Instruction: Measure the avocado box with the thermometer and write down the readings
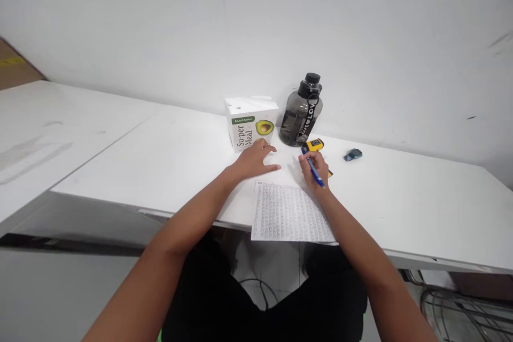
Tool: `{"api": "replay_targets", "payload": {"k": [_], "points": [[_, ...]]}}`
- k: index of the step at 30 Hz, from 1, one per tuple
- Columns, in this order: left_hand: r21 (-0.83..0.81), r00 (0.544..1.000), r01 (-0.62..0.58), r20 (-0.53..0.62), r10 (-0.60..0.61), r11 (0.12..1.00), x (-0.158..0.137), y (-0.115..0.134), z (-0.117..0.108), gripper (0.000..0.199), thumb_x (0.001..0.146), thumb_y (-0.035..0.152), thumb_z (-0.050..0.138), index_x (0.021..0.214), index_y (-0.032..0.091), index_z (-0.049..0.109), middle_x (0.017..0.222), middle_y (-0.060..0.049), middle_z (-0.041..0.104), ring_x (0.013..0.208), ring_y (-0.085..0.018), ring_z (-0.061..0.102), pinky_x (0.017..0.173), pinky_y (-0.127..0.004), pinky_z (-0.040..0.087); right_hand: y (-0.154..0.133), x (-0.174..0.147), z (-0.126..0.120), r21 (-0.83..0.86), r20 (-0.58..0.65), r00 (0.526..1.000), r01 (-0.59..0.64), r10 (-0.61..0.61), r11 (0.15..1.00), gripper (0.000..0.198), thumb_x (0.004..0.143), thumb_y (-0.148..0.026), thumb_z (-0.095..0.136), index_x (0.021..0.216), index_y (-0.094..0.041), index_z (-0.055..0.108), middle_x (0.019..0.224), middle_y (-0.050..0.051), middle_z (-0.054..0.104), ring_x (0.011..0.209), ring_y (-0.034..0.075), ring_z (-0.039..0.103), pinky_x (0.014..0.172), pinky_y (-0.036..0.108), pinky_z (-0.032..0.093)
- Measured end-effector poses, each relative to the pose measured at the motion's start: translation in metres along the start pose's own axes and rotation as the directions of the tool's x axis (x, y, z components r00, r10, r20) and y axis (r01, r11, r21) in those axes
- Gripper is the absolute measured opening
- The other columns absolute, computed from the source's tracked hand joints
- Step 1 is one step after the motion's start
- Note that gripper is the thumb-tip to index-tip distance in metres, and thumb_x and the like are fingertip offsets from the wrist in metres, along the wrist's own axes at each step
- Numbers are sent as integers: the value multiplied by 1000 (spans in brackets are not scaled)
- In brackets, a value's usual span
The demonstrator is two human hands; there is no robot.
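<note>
My right hand (315, 170) grips a blue pen (313, 169), which slants across the fingers above the table. Below that hand lies a white sheet of paper (290, 212) covered in rows of small marks; its near edge overhangs the table. My left hand (258, 160) is open, thumb and fingers apart, resting low in front of a white box (248, 128) printed with an avocado and "Su-per Meal". Whether the fingertips touch the box, I cannot tell. Just beyond my right hand sits a yellow and black object (313, 145), partly hidden by the hand.
Behind the hands a large dark translucent bottle (300, 115) with a black cap stands by the white wall. A small teal object (352, 155) lies to the right on the white table (420, 197). A cardboard box (18, 67) shows at far left.
</note>
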State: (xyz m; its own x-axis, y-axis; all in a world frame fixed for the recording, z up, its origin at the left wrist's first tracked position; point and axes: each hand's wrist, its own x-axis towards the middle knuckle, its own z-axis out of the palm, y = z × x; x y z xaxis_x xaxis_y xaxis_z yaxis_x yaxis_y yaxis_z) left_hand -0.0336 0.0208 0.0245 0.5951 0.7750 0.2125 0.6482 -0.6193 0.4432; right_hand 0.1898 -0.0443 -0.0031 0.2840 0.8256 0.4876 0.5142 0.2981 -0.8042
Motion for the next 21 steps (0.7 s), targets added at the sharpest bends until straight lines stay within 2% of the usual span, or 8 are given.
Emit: {"api": "replay_targets", "payload": {"k": [1, 3, 7, 10, 13, 15, 17, 21], "points": [[10, 996, 21, 82, -22, 1000, 0, -1, 0, 73, 77, 71, 61, 132, 23, 57, 129, -10, 54, 113, -31, 58, 91, -41, 48, -3, -3, 0, -25, 5, 1000, 1, -1, 1000, 39, 88, -61, 58, 82, -22, 58, 59, -4, 53, 55, 14, 50, 56, 27, 41], [19, 980, 52, 192, -54, 998, 0, -3, 0, 84, 72, 75, 64, 137, 24, 52, 132, -10, 53, 113, -32, 58, 92, -40, 47, -9, -9, 0, -23, 52, 999, 17, -16, 1000, 38, 91, -60, 54, 84, -23, 60, 57, -4, 52, 54, 14, 50, 56, 28, 41], [-19, 963, 65, 262, -58, 998, 2, -5, 1, 87, 68, 73, 69, 139, 25, 51, 121, -7, 61, 107, -28, 61, 86, -35, 45, -18, -22, 3, 150, 261, 963, 31, -70, 988, 42, 93, -60, 48, 104, -23, 64, 71, 0, 66, 56, 14, 55, 59, 29, 44], [-40, 960, 84, 271, -70, 996, 4, -6, -1, 83, 69, 68, 71, 137, 25, 53, 112, -5, 63, 101, -25, 61, 82, -32, 44, -21, -26, 8, 207, 392, 919, -120, 30, 971, 47, 93, -61, 44, 84, -21, 68, 67, 2, 65, 52, 14, 50, 53, 29, 41], [-75, 952, 126, 290, -99, 989, 4, -7, -3, 80, 69, 64, 72, 136, 25, 54, 111, -4, 63, 97, -23, 61, 79, -31, 43, -19, -22, 14, 193, 517, 831, -347, 206, 918, 49, 91, -59, 48, 72, -19, 69, 56, 1, 59, 48, 13, 44, 49, 28, 34], [-103, 943, 150, 315, -110, 983, 5, -10, -5, 78, 69, 63, 72, 135, 25, 54, 109, -4, 63, 93, -22, 61, 75, -30, 42, -16, -19, 16, 196, 556, 790, -426, 258, 883, 48, 88, -59, 52, 67, -19, 69, 50, 0, 54, 48, 13, 44, 50, 28, 35], [-120, 936, 159, 335, -111, 980, 5, -11, -5, 78, 68, 64, 72, 135, 26, 55, 107, -4, 63, 90, -21, 61, 73, -30, 42, -16, -17, 17, 166, 508, 812, -418, 286, 893, 48, 87, -60, 54, 68, -20, 70, 48, -2, 49, 49, 13, 44, 53, 28, 36], [-131, 933, 145, 348, -92, 981, 4, -12, -6, 80, 66, 64, 73, 135, 26, 55, 107, -4, 62, 90, -21, 60, 73, -30, 41, -23, -18, 15, 16, 469, 837, -327, 282, 945, 38, 83, -53, 61, 67, -20, 71, 59, 0, 60, 62, 16, 54, 63, 30, 41]]}}
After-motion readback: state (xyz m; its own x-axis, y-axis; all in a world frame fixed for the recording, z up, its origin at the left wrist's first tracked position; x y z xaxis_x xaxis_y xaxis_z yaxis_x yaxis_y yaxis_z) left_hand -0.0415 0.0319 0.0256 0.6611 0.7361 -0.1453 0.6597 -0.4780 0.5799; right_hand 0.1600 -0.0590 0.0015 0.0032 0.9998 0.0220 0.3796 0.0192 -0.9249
